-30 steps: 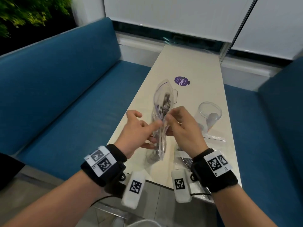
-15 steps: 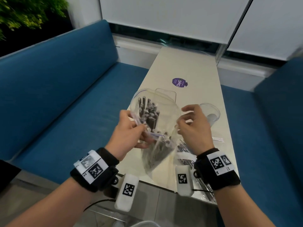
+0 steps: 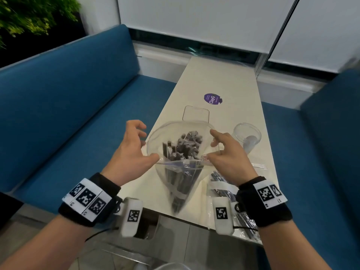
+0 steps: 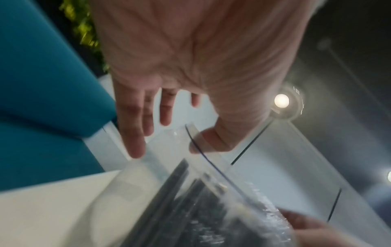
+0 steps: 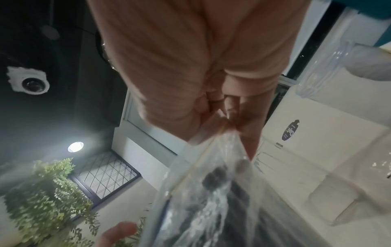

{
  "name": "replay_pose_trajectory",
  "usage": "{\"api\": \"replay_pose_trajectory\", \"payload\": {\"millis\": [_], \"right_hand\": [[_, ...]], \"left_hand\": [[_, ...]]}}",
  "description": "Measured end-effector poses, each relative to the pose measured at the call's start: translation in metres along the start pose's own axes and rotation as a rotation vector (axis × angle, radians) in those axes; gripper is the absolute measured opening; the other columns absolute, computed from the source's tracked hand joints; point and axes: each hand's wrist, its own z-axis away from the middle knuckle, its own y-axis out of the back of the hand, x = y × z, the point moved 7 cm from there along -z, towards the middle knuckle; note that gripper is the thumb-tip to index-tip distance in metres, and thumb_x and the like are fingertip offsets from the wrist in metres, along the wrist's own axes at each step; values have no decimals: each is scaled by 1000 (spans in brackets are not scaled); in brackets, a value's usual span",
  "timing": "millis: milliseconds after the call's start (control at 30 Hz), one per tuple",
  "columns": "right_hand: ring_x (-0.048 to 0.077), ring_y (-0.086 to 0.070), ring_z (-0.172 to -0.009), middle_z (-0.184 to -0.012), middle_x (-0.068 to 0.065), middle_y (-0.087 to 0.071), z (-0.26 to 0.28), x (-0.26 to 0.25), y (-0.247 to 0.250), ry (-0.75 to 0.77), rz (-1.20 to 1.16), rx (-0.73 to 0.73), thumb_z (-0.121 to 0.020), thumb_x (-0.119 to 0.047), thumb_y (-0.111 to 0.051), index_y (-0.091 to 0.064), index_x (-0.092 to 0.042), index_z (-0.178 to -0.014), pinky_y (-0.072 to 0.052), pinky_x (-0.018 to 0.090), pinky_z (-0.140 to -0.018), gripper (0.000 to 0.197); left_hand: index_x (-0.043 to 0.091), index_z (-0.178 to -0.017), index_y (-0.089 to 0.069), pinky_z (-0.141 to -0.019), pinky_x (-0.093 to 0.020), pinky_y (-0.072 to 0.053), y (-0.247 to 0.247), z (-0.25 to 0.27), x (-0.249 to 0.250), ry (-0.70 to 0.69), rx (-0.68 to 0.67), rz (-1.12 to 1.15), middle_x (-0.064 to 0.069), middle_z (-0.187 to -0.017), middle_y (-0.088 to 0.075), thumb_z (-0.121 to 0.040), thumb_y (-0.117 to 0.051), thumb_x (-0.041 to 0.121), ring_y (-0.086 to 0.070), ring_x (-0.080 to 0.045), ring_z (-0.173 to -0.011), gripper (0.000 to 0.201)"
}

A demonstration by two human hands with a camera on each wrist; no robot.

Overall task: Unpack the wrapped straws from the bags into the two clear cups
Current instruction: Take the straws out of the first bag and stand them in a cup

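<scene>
A clear zip bag (image 3: 183,191) hangs above the near part of the white table (image 3: 220,75), its mouth pulled wide. Dark wrapped straws (image 3: 185,147) stand bunched inside it. My right hand (image 3: 211,146) pinches the bag's right rim; the right wrist view shows the pinch of that right hand (image 5: 230,123) on the bag (image 5: 211,183). My left hand (image 3: 145,142) is at the left rim with fingers spread, only the thumb touching the plastic. In the left wrist view the fingers (image 4: 135,133) are straight beside the bag (image 4: 211,192). One clear cup (image 3: 247,135) stands right of the bag.
A second bag of dark straws (image 3: 220,178) lies on the table under my right wrist. A clear rectangular item (image 3: 195,114) and a purple sticker (image 3: 213,98) lie farther along the table. A flat clear wrapper (image 3: 259,165) lies near the cup. Blue benches (image 3: 68,114) flank the table.
The bag's top, pinched shut between both hands one second ago, is now pulled wide. My left fingers have let go and spread; the right hand still pinches the rim.
</scene>
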Motion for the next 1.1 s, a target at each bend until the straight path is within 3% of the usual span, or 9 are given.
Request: {"api": "replay_pose_trajectory", "payload": {"millis": [167,300,500,600,667,767,900,1000,1100], "right_hand": [[10,-74,-82,-115,-2,-53,4,-13,-13,70,-190,-46,-87,19,-42,-50,-21,-150,-59,48,-77,75],[21,-69,-99,-122,-3,-55,4,-6,-21,45,-250,-93,-83,16,-44,-55,-24,-144,-62,29,-75,73],[23,-70,-80,-107,11,-66,-4,38,-28,-211,-586,103,-96,18,-48,-65,-18,-119,-63,32,-68,46],[16,-55,-59,-94,9,-61,-9,46,-33,-214,-660,144,-97,19,-37,-60,-19,-94,-50,30,-54,45],[10,-48,-55,-83,0,-63,-8,46,-34,-172,-516,129,-91,19,-34,-63,-21,-80,-42,23,-52,51],[10,-55,-69,-94,-9,-66,-6,35,-34,-86,-220,49,-93,7,-46,-71,-27,-95,-45,25,-62,43],[10,-61,-78,-94,-6,-61,-10,25,-34,-55,-309,27,-105,-21,-56,-61,-25,-112,-50,27,-72,9],[7,-59,-80,-89,-7,-61,-17,22,-33,-102,-471,47,-107,-23,-54,-65,-17,-100,-51,25,-67,14],[8,-51,-66,-75,-3,-51,-24,23,-36,-135,-597,79,-108,-19,-51,-61,-14,-99,-47,20,-62,14]], "left_hand": [[42,-130,-53,-75,-14,-45,-23,-8,-26,-25,-291,-98,14,-130,-57,-77,-67,1,-62,-4,-98,68],[27,-154,-39,-77,-29,-58,-35,-16,-45,97,-320,359,4,-147,-55,-75,-64,-15,-69,-19,-107,92],[9,-110,-62,-80,-41,-52,-43,-24,-42,352,-240,971,-1,-80,-70,-92,-51,-2,-65,-23,-80,25],[15,-76,-72,-64,-33,-49,-51,-23,-34,387,-309,1002,3,-61,-64,-102,-40,9,-61,-13,-51,41],[17,-82,-66,-51,-30,-45,-53,-25,-37,399,-274,925,3,-61,-51,-103,-44,8,-50,-10,-40,32],[20,-100,-52,-53,-30,-42,-50,-31,-50,367,-212,794,-8,-87,-55,-95,-56,7,-50,-17,-52,14],[30,-106,-57,-69,-46,-44,-46,-32,-53,360,-155,759,-21,-122,-67,-70,-76,35,-61,-32,-84,41],[20,-93,-65,-71,-44,-40,-45,-34,-39,254,-189,730,-25,-113,-68,-88,-69,32,-59,-30,-89,13],[4,-91,-62,-71,-42,-39,-45,-37,-34,200,-182,696,-15,-94,-61,-94,-62,35,-53,-28,-84,31]]}}
